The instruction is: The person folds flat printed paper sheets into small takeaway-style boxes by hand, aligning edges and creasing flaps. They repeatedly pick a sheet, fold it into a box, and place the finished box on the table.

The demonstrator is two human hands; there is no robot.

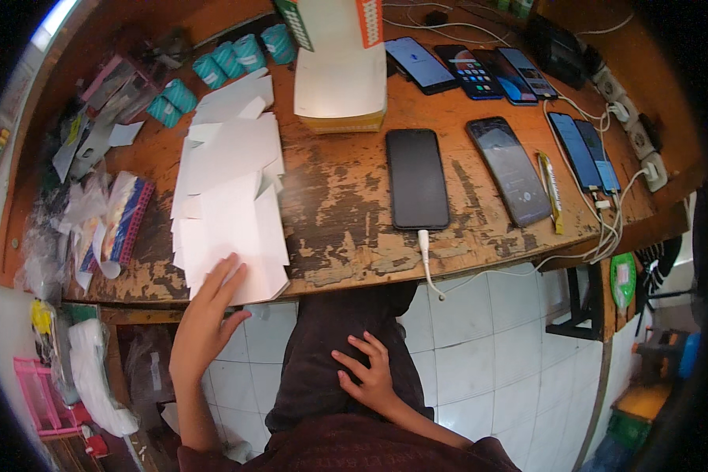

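Observation:
My left hand (212,311) lies with its fingers stretched over the near end of a stack of flat white cardboard box blanks (228,193) on the worn wooden table. Its fingertips touch the top blank, and nothing is gripped. My right hand (367,371) rests on my dark trousers, fingers spread and holding nothing. Beyond the stack, to its right, stands an open cardboard box (340,90), pale inside, with green and orange flaps raised. A black phone (418,179) with a white charging cable (425,263) plugged in lies right of the blanks.
Another phone (509,171) lies beside a yellow sachet (551,193). Several lit phones (473,71) fill the far right, near a power strip (643,141) and tangled white cables. At left are teal wrapped rolls (244,53), clear plastic bags (86,200) and a patterned booklet (126,220).

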